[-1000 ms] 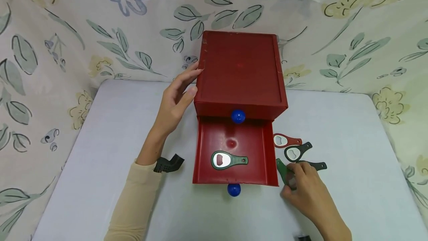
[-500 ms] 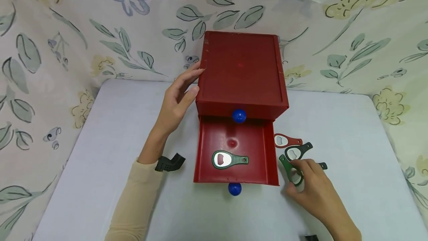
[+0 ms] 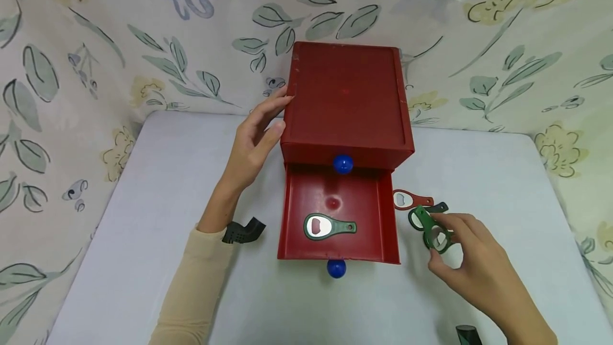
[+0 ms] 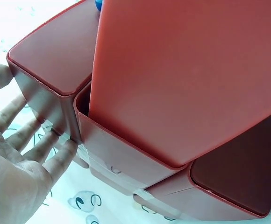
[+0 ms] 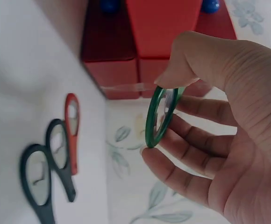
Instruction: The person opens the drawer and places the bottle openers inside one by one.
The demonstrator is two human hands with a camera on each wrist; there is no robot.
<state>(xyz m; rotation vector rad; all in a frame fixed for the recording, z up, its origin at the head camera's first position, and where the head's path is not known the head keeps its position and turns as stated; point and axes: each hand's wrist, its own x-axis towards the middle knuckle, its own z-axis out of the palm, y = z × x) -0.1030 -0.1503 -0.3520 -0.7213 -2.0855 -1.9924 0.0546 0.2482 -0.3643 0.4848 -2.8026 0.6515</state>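
Note:
My right hand (image 3: pixel 483 270) pinches a green bottle opener (image 3: pixel 422 217) between thumb and fingers, above the table and right of the pulled-out drawer. In the right wrist view the green opener's ring (image 5: pixel 152 119) is seen nearly edge-on. A red bottle opener (image 3: pixel 421 200) and black bottle openers (image 5: pixel 58 144) lie beneath; the head view shows these partly covered. My left hand (image 3: pixel 251 148) rests against the left side of a red drawer cabinet (image 3: pixel 345 100), its fingers extended in the left wrist view. Inside the lower drawer (image 3: pixel 306 185) lies another green bottle opener (image 3: pixel 339 227).
Blue ball knobs mark the upper drawer (image 3: pixel 342 164) and lower drawer (image 3: pixel 336 269). A white table (image 3: pixel 182 174) carries everything, with a floral cloth (image 3: pixel 191 57) hanging behind. Black straps, one a left wrist mount (image 3: pixel 243 231), sit at the wrists.
My right hand has lifted the green bottle opener off the table and carried it slightly up and to the right. The left hand stays against the cabinet.

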